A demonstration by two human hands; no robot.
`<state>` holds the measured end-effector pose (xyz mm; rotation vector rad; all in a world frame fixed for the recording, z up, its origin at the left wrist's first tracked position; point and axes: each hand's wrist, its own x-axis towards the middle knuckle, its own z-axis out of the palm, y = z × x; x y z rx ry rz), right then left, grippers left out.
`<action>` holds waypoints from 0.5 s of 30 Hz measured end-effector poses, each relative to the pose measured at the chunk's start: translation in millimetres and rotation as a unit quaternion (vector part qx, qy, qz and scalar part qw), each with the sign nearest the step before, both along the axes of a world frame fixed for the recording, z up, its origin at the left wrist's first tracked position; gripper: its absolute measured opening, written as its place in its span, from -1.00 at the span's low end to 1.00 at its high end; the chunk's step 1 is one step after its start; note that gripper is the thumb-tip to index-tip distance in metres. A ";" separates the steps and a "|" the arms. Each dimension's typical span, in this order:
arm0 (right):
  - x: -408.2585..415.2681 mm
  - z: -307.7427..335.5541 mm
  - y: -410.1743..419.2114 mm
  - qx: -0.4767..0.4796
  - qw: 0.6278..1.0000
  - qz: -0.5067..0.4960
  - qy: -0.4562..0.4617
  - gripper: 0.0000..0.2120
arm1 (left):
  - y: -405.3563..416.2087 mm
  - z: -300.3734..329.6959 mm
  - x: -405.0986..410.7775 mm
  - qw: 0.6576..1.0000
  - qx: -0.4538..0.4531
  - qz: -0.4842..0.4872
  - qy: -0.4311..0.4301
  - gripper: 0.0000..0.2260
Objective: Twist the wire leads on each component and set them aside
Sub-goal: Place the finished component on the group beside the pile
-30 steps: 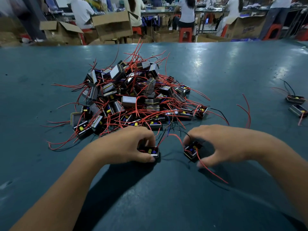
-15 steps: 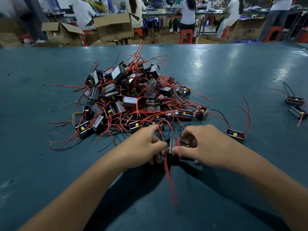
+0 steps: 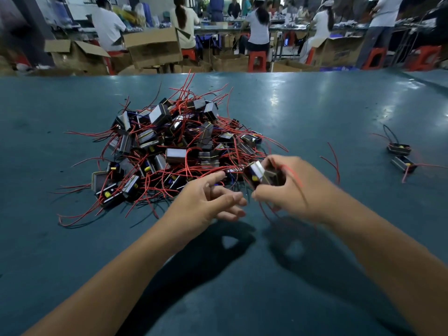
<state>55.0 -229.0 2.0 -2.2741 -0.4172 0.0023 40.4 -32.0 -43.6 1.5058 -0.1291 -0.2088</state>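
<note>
Right hand [image 3: 288,187] is lifted above the table [image 3: 315,112], fingers and thumb curled round one component [image 3: 260,174], a small dark block with a pale metal band and a yellow spot, its red wire leads [image 3: 294,177] trailing blurred over and below the hand. Left hand [image 3: 208,202] hangs just beside it, fingers loosely spread and holding nothing, the index finger stretched toward the near edge of the pile [image 3: 174,151]; whether it touches any wire cannot be told. That pile of like components, tangled in red and a few dark leads, lies near the middle of the table, just beyond both hands, its loose wires straying toward the left edge. Two red leads [image 3: 333,161] arch up just right of the held part. Well apart, near the right edge, two set-aside components [image 3: 401,156] lie side by side with their own wires. Both forearms cast dark shadows on the near part of the table. Beyond the far edge stand cardboard boxes [image 3: 152,47], red stools [image 3: 257,60] and seated people [image 3: 258,25] at other benches
</note>
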 end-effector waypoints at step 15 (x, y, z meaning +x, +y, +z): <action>100.1 14.7 -191.4 -0.292 0.888 -0.354 0.015 -0.30 | 10.5 -14.1 9.9 0.933 0.344 0.045 -0.095 -0.81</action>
